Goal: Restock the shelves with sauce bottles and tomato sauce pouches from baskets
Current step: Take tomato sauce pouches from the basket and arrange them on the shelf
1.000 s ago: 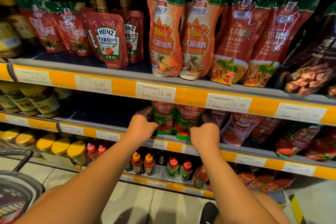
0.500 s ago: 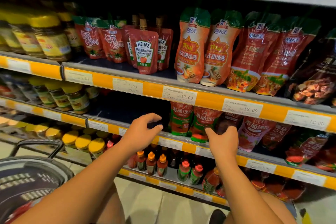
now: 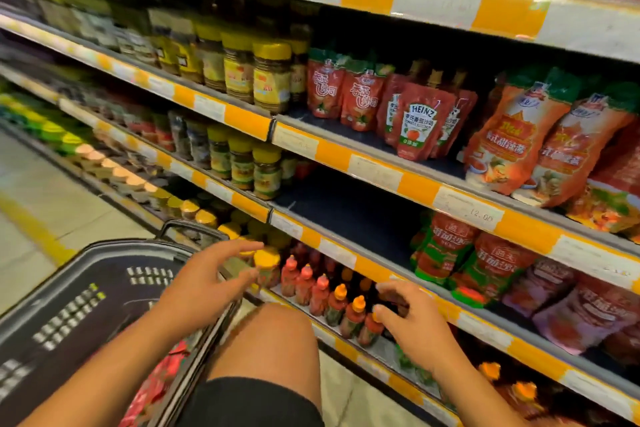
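Beside the lower shelves, both hands hang in mid-air and hold nothing: the left hand is spread with fingers loosely extended above the far rim of the basket, and the right hand hovers with fingers lightly curled in front of the small sauce bottles on the bottom shelf, apparently not touching them, though blur makes contact hard to rule out. Red packaging shows inside the basket, likely more pouches, but it is too smeared to confirm. Two tomato sauce pouches with green lower bands stand upright at the front of the middle shelf, with a dark bare stretch of shelf to their left. Handling judgement: pouches are soft, floppy and fairly light, with glossy film that may slip; a pinch low on the body would squash the contents, so the stiffer sealed top edge or both side seams look like the better hold, with the flat base set down first so the pouch stands. Bottles look like rigid plastic with narrow capped necks, orange and red; they stand packed close, so one knocked could topple its neighbours. Best taken round the body below the shoulder, not by the cap. The bare stretch looks the natural place for the next pouch.
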`<state>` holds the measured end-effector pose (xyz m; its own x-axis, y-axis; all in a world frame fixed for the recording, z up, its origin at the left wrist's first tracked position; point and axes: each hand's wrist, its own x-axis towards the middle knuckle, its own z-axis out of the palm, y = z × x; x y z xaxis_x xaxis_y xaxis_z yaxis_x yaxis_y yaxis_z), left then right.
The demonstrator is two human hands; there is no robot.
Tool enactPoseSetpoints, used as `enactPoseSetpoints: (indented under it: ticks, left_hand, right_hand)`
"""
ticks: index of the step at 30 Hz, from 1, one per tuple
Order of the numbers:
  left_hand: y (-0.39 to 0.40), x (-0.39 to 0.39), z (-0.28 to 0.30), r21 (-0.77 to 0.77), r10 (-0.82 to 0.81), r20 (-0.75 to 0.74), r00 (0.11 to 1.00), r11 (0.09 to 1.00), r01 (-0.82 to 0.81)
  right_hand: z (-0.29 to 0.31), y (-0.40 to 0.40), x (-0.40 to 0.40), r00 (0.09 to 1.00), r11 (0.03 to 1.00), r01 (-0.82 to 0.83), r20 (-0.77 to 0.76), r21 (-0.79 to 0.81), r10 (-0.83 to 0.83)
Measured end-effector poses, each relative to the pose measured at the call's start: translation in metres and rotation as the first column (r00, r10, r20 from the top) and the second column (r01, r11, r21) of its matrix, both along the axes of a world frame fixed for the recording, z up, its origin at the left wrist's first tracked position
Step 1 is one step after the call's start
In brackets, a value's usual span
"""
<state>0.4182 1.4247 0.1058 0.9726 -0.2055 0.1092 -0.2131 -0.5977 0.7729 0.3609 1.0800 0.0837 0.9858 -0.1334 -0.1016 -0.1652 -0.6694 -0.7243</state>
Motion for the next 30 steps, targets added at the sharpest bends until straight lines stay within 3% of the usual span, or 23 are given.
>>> enactPoseSetpoints:
  ticks: [5,8,14,23,27,30]
  left_hand:
    - [0.092,-0.027,-0.023,-0.002,0.194,-0.029,0.981,0.981,-0.194]
    - [0.136,-0.041,-0.039,-0.033,0.283,-0.074,0.956,0.958,-0.286]
    - [0.206,-0.068,-0.082,0.082,0.475,-0.190,0.860,0.880,-0.468]
    - [0.253,-0.086,-0.166,0.157,0.673,-0.482,0.560,0.696,-0.701]
    - [0.252,-0.090,-0.204,0.181,0.698,-0.567,0.438,0.624,-0.760]
    - [0.248,-0.093,-0.228,0.225,0.713,-0.604,0.356,0.581,-0.782]
  right_hand:
    - [0.028,0.098,0.022,0.979,0.980,-0.193,0.057,-0.041,0.195]
    - [0.041,0.164,0.036,0.915,0.915,-0.384,0.084,-0.127,0.396]
    - [0.042,0.281,0.064,0.745,0.723,-0.664,-0.092,-0.190,0.660]
    - [-0.033,0.407,0.083,0.650,0.680,-0.732,-0.345,-0.046,0.677]
    - [-0.089,0.428,0.071,0.653,0.698,-0.714,-0.411,-0.053,0.636]
    - [-0.122,0.428,0.064,0.606,0.677,-0.735,-0.485,-0.039,0.631]
